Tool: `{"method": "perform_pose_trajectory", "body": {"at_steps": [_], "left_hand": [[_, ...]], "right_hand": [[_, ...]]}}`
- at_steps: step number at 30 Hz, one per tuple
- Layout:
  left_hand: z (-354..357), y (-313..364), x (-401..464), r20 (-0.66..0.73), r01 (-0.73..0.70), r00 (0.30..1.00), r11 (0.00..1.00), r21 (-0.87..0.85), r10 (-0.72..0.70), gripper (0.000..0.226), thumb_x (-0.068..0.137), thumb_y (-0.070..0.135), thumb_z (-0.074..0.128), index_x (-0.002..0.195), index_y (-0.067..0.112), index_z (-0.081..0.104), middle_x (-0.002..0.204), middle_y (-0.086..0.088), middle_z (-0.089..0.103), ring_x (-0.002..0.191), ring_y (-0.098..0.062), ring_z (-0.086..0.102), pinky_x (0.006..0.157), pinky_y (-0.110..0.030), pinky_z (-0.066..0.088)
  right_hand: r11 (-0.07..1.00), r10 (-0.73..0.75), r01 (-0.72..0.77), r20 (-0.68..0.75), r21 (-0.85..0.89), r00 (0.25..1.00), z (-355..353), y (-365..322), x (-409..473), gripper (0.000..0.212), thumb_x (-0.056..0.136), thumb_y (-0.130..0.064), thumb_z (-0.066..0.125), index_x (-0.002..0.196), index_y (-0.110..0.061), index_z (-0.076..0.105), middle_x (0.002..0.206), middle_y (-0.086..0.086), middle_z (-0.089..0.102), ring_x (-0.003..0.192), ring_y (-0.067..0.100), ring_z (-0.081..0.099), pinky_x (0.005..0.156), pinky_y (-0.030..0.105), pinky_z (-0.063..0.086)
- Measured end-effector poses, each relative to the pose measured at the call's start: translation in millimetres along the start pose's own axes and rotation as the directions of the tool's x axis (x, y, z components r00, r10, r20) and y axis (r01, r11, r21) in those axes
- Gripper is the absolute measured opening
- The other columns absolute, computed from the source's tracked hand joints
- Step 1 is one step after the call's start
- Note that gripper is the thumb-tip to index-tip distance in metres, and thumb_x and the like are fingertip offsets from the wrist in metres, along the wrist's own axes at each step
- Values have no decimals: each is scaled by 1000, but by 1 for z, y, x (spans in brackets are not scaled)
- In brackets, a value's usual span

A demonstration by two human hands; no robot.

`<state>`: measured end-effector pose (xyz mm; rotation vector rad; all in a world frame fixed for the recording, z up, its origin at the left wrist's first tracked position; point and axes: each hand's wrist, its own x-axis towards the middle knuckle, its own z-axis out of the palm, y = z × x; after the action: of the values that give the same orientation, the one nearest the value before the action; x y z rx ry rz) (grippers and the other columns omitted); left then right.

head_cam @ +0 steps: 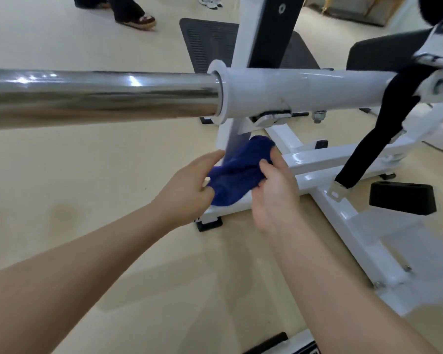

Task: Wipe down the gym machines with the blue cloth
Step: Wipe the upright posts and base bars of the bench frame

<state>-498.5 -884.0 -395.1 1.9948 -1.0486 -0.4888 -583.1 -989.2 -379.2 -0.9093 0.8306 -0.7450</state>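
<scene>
I hold the blue cloth [237, 172] bunched between my left hand [187, 190] and right hand [274, 192], both gripping it, its long axis running from near-left to far-right above the white machine frame [317, 159].

The chrome bar [100, 95] runs off the left edge, its end unseen. Both hands cover part of the blue cloth [238, 172], which in turn hides the white frame's [317, 159] base behind it. People standing [128, 8] at the top edge show only legs and shoes.
</scene>
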Motion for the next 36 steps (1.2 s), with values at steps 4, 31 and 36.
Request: {"method": "perform_pose_trajectory", "body": {"at_steps": [4, 31, 36], "left_hand": [[-26, 28, -17, -74, -427, 863, 801, 419, 499, 44, 84, 5, 37, 122, 11, 58, 115, -2, 62, 102, -19, 55, 75, -31, 51], [-87, 100, 50, 61, -302, 879, 452, 840, 474, 31, 73, 24, 72, 93, 9, 55, 96, -8, 51, 91, -27, 52, 72, -31, 31], [-96, 104, 55, 196, -376, 895, 443, 814, 401, 39, 58, 25, 83, 81, 7, 57, 82, -10, 54, 69, -27, 57, 60, -29, 30]], "right_hand": [[854, -377, 363, 39, -373, 926, -10, -35, -24, 42, 99, -9, 40, 126, -40, 47, 107, -26, 50, 93, -7, 52, 75, 9, 42], [55, -555, 384, 292, -922, 779, 15, -102, 28, 52, 94, 0, 38, 142, -19, 40, 138, 13, 43, 130, 30, 33, 109, 40, 30], [136, -471, 560, 444, -817, 762, 13, -96, -9, 41, 92, 3, 43, 122, -18, 61, 118, 6, 59, 110, 19, 49, 88, 16, 39]]}}
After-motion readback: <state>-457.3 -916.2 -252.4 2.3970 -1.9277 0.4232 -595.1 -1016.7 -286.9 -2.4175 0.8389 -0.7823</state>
